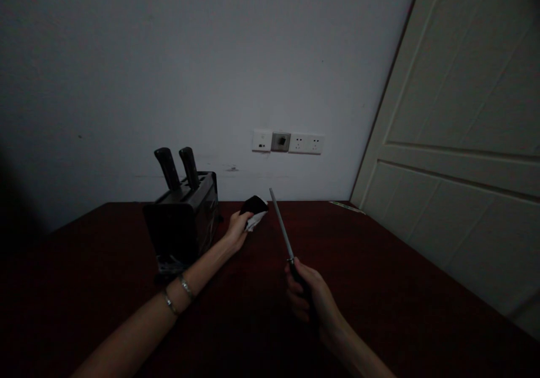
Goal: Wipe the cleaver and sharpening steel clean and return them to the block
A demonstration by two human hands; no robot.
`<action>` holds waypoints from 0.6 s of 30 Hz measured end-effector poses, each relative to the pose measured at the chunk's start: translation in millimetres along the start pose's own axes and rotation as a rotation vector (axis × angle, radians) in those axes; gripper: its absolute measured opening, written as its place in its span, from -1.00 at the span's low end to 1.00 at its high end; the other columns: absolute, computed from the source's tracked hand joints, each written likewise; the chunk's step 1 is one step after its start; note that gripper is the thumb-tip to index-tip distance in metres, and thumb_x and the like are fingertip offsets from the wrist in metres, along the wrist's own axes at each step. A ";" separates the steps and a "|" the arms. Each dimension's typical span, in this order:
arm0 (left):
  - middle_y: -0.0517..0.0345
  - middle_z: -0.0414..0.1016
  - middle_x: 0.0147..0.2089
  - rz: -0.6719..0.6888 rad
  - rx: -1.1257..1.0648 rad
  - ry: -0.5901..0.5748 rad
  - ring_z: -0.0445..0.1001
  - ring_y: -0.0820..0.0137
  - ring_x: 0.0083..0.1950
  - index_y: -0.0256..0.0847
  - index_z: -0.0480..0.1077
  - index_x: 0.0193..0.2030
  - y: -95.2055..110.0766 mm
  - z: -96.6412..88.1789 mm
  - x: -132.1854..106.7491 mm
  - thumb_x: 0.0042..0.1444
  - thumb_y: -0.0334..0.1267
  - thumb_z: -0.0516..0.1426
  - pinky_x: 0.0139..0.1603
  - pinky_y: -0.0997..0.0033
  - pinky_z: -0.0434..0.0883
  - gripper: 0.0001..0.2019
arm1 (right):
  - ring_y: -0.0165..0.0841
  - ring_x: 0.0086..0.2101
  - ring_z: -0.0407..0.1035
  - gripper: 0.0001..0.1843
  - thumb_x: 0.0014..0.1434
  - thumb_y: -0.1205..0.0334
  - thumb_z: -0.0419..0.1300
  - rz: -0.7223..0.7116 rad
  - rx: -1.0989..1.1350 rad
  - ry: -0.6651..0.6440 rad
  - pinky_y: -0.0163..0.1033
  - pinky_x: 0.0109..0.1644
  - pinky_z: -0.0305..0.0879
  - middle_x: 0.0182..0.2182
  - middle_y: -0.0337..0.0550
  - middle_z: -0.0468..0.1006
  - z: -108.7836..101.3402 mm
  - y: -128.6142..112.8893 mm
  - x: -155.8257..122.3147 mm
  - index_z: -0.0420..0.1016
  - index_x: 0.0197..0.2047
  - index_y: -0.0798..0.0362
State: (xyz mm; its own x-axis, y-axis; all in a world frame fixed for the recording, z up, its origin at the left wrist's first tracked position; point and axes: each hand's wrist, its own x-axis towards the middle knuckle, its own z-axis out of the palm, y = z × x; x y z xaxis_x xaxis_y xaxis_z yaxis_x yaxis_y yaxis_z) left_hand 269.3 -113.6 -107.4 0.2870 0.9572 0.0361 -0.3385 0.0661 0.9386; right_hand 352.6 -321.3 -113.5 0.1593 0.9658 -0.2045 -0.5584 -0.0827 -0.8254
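Note:
My right hand is wrapped round the black handle of a sharpening steel; its grey rod points up and away, touching nothing. Further off and to the left, my left hand grips a black and white cloth near the back of the table. Left of that hand stands a dark knife block. Two black knife handles, one on the left and one on the right, stick up from its slots. Dim light hides the lower fingers of my right hand.
The dark red table reaches back to a pale wall with a row of sockets. A thin flat strip lies at the table's back right. On the right a white panelled door stands beside the table edge.

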 end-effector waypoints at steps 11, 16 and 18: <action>0.07 0.32 0.15 0.720 0.448 -0.173 0.19 0.32 0.23 -0.23 0.35 0.02 49.7 1.7 -9.3 -0.07 -0.55 0.05 0.30 0.25 -0.02 -0.54 | -0.65 -0.79 -0.08 -0.51 -0.12 -0.20 0.22 0.071 -0.117 -0.035 -0.48 -0.80 -0.20 -0.71 -0.48 0.16 0.4 2.3 -2.2 0.25 -0.36 0.06; -0.01 0.05 0.30 1.011 0.941 -0.631 -0.07 0.26 0.34 -0.23 0.21 0.17 49.9 -4.4 -11.3 -0.13 -0.58 0.00 0.32 0.01 -0.13 -0.37 | -0.65 -0.79 -0.08 -0.54 -0.08 -0.18 0.20 0.083 -0.148 -0.061 -0.48 -0.80 -0.20 -0.71 -0.48 0.15 -1.1 -3.0 -3.4 0.26 -0.36 0.05; 0.00 0.00 0.32 1.032 1.034 -0.757 -0.13 0.22 0.36 -0.18 0.16 0.20 52.7 -5.7 -16.6 -0.10 -0.53 0.04 0.31 -0.04 -0.13 -0.36 | -0.65 -0.79 -0.08 -0.55 -0.07 -0.17 0.20 0.084 -0.147 -0.063 -0.49 -0.80 -0.21 -0.70 -0.48 0.15 -2.4 -6.5 -3.1 0.26 -0.36 0.05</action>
State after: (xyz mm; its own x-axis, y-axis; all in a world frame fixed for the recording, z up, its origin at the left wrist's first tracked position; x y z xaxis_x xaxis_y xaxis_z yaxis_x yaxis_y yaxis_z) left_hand 241.6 -124.4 -60.5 0.7846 0.1072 0.6106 -0.0368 -0.9752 0.2184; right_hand 357.7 -324.3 -108.8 0.0637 0.9670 -0.2465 -0.4416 -0.1942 -0.8759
